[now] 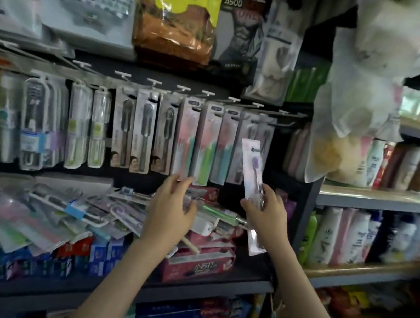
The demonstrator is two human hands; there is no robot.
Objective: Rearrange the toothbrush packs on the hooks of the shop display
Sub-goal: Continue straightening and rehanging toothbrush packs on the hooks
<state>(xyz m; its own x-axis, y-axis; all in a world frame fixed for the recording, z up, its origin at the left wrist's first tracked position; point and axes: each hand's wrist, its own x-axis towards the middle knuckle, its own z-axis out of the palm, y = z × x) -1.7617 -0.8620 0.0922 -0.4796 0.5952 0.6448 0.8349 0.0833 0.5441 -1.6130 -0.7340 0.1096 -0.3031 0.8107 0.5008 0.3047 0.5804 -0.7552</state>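
Note:
A row of toothbrush packs (149,132) hangs from white hooks (208,94) across the display. My right hand (266,211) grips a pale pack with a purple toothbrush (253,171), held upright just below the rightmost hooks, its top near the last hanging packs (255,135). My left hand (171,207) reaches up beneath the pink and green packs (198,140), fingertips pinching the bottom edge of one. Loose toothbrush packs (63,210) lie heaped on the shelf below.
Toothpaste boxes (197,264) are stacked under my hands on the dark shelf (211,282). Large packets (176,10) hang above the hooks. A white plastic bag (358,100) dangles at upper right. Bottles (342,235) fill the right-hand shelves.

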